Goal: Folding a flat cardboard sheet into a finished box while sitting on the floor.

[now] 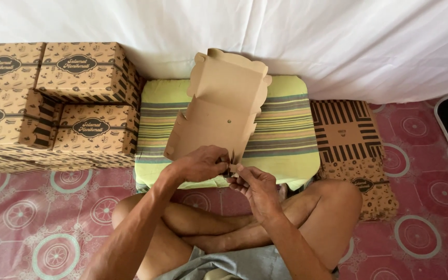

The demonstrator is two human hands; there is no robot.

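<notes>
A flat, partly folded brown cardboard box blank (223,106) lies open on a green striped cushion (286,140) in front of me. Its plain inner side faces up and its lid flap tilts toward the white cloth behind. My left hand (199,163) grips the blank's near edge at the corner. My right hand (257,186) pinches a small flap at the same near corner, fingertips touching those of the left hand. My crossed bare legs (245,223) are below the hands.
Several assembled printed brown boxes (86,98) are stacked at the left against the white cloth (312,36). A pile of flat printed box blanks (351,148) lies right of the cushion. A red patterned floor mat (32,228) covers the floor.
</notes>
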